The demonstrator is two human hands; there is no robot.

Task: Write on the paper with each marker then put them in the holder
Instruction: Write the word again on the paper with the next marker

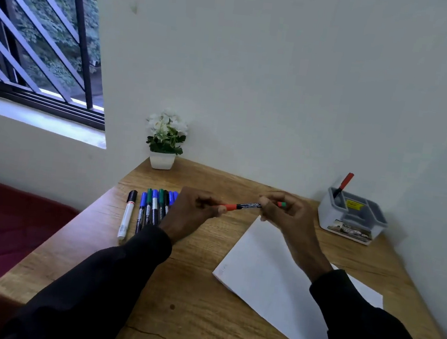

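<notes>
Red marker [243, 206] held level above the table [187, 304]. Left hand [198, 208] pinches the cap end, right hand [284, 212] grips the barrel. Looks like uncapping. Next: pull the cap, bring the tip down to the paper [269, 272] at 5 o'clock. Holder [331, 215] at 3 o'clock, spare markers [153, 208] at 9.

Your left hand [195, 208] covers the right end of the marker row [153, 208], so its count is unclear. Your right sleeve [366, 325] hides the near corner of the paper [266, 271], and the print on the held red marker [243, 206] is too small to read.
</notes>
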